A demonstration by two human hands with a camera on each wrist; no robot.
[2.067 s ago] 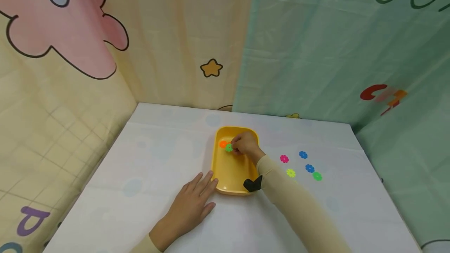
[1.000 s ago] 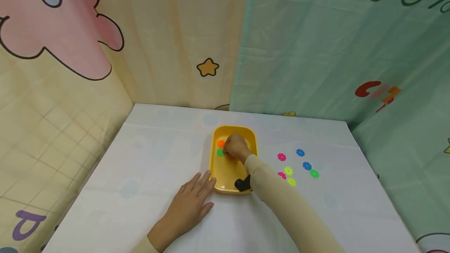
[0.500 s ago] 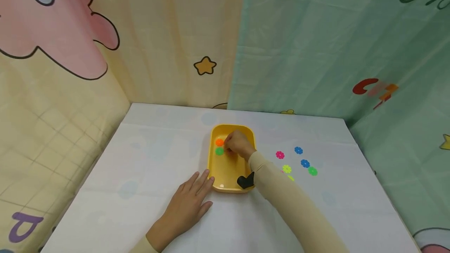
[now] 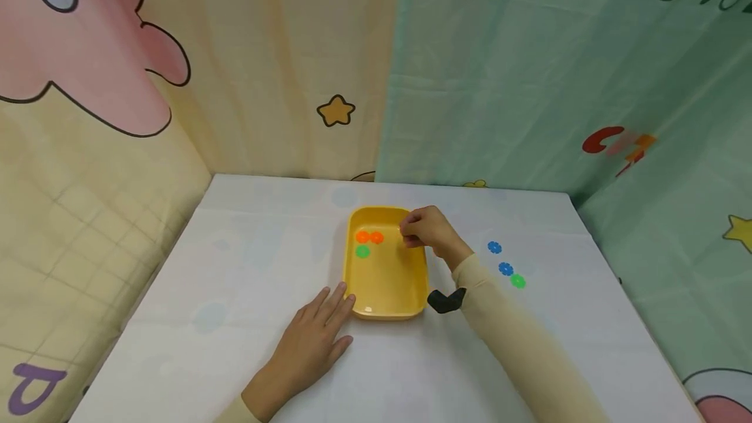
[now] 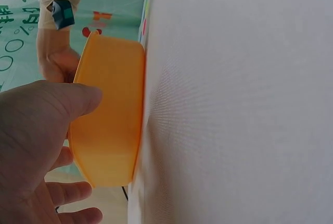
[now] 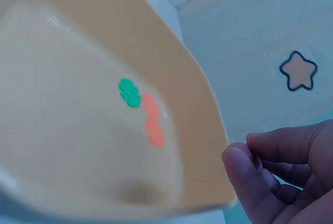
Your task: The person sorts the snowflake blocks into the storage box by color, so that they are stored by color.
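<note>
A yellow plastic tray (image 4: 384, 286) stands on the white table. Inside it, near the far left corner, two orange flower-shaped discs (image 4: 370, 237) lie side by side, with a green flower-shaped disc (image 4: 362, 251) just below the left one. My left hand (image 4: 311, 338) rests flat, fingers straight, its fingertips touching the tray's near left edge; the thumb (image 5: 78, 99) shows beside the tray wall. Over the tray's right rim hovers my right hand (image 4: 431, 230). Its fingers are curled with thumb and index tips together, and nothing shows between them in the right wrist view (image 6: 276, 169).
To the right on the table lie two blue discs (image 4: 501, 258) and another green disc (image 4: 517, 281). My right forearm (image 4: 517, 338) crosses the table's right side and covers part of it. Printed curtains (image 4: 476, 70) stand behind the table and at its sides.
My right hand has lifted rightward from the tray's middle to its right rim, uncovering a second orange disc. The forearm now hides the pink and yellow discs. My left hand stays put.
</note>
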